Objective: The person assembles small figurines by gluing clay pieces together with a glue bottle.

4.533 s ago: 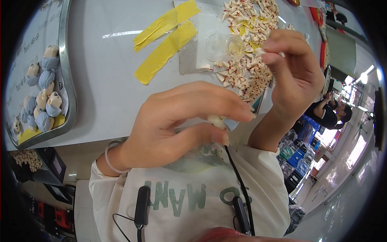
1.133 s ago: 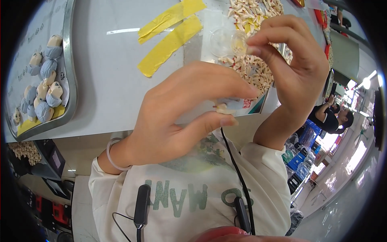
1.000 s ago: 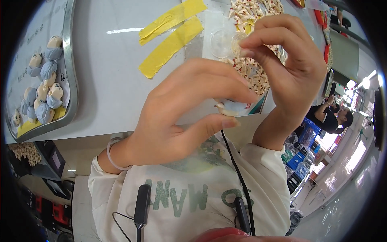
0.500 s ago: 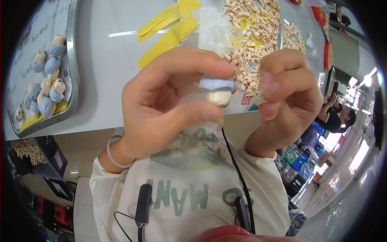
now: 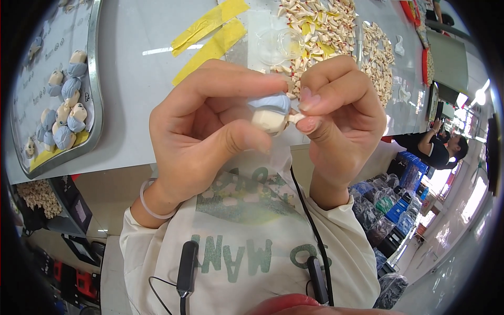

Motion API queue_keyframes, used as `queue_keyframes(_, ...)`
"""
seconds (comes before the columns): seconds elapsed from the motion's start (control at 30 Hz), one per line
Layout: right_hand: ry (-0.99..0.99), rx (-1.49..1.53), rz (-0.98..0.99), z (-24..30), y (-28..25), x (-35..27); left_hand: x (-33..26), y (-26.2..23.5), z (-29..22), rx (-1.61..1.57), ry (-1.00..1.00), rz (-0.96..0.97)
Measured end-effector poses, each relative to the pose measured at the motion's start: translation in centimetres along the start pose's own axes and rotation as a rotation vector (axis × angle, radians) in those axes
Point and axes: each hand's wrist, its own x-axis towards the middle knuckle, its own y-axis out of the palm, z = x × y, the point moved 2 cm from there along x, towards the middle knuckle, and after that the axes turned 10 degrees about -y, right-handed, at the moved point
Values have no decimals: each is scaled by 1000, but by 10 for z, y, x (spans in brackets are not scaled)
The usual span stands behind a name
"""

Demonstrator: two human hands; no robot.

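Between the thumb and fingers of my left hand (image 5: 202, 118) is a small doll head (image 5: 271, 119), cream-coloured on the face side with pale blue hair. It is tilted, its blue part up and its cream part toward me. My right hand (image 5: 344, 105) pinches a small cream piece (image 5: 295, 118) between thumb and fingertips. That piece meets the right side of the head; whether it is seated in it I cannot tell. Both hands are raised in front of my chest, over the table's near edge.
A metal-rimmed tray (image 5: 96, 105) with several blue-haired doll heads (image 5: 65, 118) stands at left. Yellow tape strips (image 5: 210, 50) stick to the table (image 5: 131, 100). Many small cream pieces (image 5: 331, 26) lie spread at the far right, beside clear round dishes (image 5: 281, 46). Another person (image 5: 436, 149) is at right.
My right hand has moved left and brought the small cream piece against the head. In my left hand the head has tilted and shifted slightly left.
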Motion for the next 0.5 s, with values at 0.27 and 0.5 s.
queue_keyframes(0.27, -65, -186, 72, 8, 0, 5, -2, -3, 2, 68, -2, -17)
queue_keyframes(0.5, 44, -72, 25, 3, 2, -1, 1, 0, 2, 180, 188, 14)
